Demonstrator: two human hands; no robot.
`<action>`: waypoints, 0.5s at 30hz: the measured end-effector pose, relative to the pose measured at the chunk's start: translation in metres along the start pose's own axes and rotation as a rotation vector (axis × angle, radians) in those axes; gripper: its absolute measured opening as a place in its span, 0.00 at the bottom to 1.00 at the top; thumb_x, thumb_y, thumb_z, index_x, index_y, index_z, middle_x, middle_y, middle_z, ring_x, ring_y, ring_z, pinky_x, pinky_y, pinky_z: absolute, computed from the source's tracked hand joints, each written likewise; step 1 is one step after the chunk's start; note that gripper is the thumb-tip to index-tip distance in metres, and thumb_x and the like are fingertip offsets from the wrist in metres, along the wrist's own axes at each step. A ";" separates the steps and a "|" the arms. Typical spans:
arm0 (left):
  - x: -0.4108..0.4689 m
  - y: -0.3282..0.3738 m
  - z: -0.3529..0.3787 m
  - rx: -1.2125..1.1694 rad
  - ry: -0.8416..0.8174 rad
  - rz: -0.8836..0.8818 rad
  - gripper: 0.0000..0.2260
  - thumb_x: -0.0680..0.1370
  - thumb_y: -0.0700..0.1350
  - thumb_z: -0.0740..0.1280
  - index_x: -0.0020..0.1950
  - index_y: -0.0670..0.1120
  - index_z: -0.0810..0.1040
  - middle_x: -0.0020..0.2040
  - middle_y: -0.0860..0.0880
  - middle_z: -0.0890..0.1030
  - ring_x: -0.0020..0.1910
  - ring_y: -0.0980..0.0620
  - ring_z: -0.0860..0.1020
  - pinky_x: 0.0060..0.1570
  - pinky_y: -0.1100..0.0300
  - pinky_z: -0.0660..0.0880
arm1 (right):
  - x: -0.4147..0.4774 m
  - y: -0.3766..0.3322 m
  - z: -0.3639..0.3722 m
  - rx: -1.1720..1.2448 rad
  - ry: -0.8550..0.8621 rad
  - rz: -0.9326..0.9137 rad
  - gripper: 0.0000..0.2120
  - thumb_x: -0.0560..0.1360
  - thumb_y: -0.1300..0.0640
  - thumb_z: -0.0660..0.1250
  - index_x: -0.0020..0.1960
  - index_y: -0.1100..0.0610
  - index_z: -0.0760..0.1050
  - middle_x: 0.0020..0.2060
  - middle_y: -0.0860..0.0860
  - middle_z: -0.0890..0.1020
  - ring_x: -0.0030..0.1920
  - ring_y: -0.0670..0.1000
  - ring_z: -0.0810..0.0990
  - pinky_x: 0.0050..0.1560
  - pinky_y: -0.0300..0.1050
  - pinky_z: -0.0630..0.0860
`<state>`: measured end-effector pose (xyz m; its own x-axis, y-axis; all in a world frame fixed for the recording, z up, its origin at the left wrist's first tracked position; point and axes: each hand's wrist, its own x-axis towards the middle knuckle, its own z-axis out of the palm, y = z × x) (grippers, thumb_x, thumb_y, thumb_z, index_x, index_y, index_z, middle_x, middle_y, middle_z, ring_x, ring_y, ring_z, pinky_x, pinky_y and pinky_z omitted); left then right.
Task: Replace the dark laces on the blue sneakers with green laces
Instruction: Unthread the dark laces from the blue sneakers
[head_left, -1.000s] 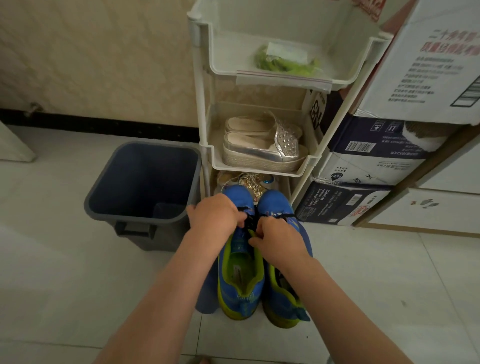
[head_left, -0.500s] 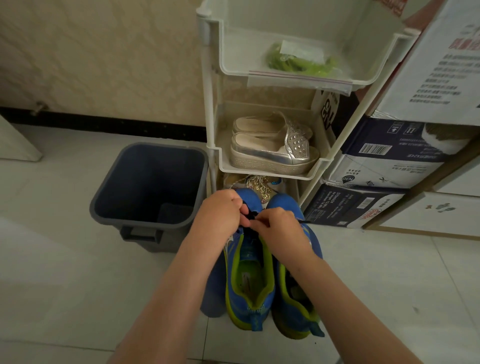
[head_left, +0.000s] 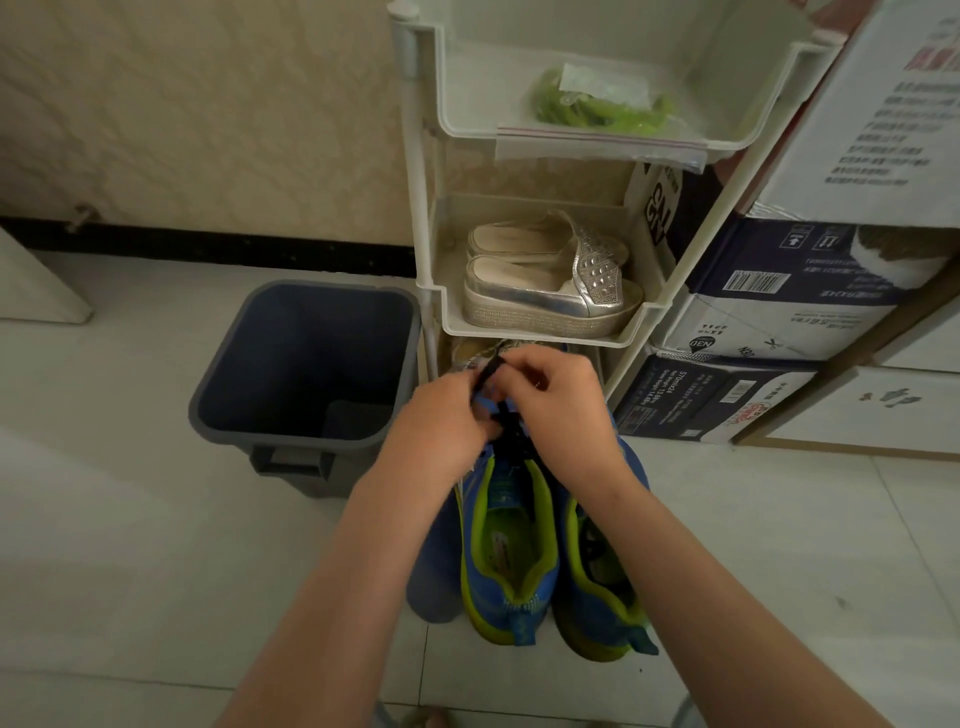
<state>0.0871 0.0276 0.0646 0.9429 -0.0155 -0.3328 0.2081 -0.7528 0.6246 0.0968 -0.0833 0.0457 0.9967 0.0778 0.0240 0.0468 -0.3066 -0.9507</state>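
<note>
Two blue sneakers with lime-green lining stand side by side on the tiled floor, the left sneaker (head_left: 506, 561) and the right sneaker (head_left: 597, 597). Over the left sneaker's front, my left hand (head_left: 441, 421) grips the shoe's upper edge at the eyelets. My right hand (head_left: 558, 405) pinches the dark lace (head_left: 511, 431), with a loop of it sticking up between my hands. The toes of both sneakers are hidden by my hands. A clear bag of green laces (head_left: 602, 104) lies on the top tier of the white rack (head_left: 415, 218).
A grey empty bin (head_left: 306, 364) stands on the floor left of the rack. Silver platform shoes (head_left: 545, 291) fill the rack's middle tier. Stacked cardboard boxes (head_left: 779, 291) line the right side. Open floor tiles lie to the left and right of the sneakers.
My hands have lifted a little toward the rack, and my right hand has drawn a loop of dark lace up out of the left sneaker.
</note>
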 end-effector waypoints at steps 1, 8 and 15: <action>0.000 0.004 0.002 -0.009 0.029 0.022 0.09 0.77 0.44 0.66 0.56 0.43 0.77 0.42 0.49 0.77 0.45 0.50 0.77 0.41 0.61 0.71 | 0.000 -0.003 0.001 0.066 0.006 0.002 0.08 0.76 0.65 0.65 0.45 0.58 0.82 0.38 0.51 0.84 0.42 0.45 0.81 0.46 0.38 0.78; 0.003 -0.004 0.002 -0.104 0.177 -0.025 0.09 0.80 0.45 0.62 0.46 0.43 0.80 0.34 0.50 0.78 0.33 0.55 0.77 0.36 0.63 0.73 | 0.002 -0.002 -0.007 -0.064 -0.084 -0.008 0.09 0.75 0.64 0.65 0.51 0.56 0.81 0.43 0.51 0.83 0.43 0.49 0.80 0.46 0.41 0.78; 0.005 -0.007 -0.004 -0.439 0.267 -0.079 0.15 0.83 0.45 0.56 0.44 0.44 0.80 0.36 0.50 0.80 0.30 0.63 0.77 0.32 0.75 0.69 | -0.001 0.015 -0.008 -0.538 -0.362 0.054 0.07 0.75 0.58 0.68 0.47 0.62 0.80 0.40 0.56 0.76 0.36 0.48 0.72 0.35 0.34 0.66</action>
<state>0.0911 0.0352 0.0614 0.9416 0.2414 -0.2348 0.3165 -0.3967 0.8617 0.0974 -0.0956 0.0337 0.9173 0.3352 -0.2150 0.1178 -0.7442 -0.6575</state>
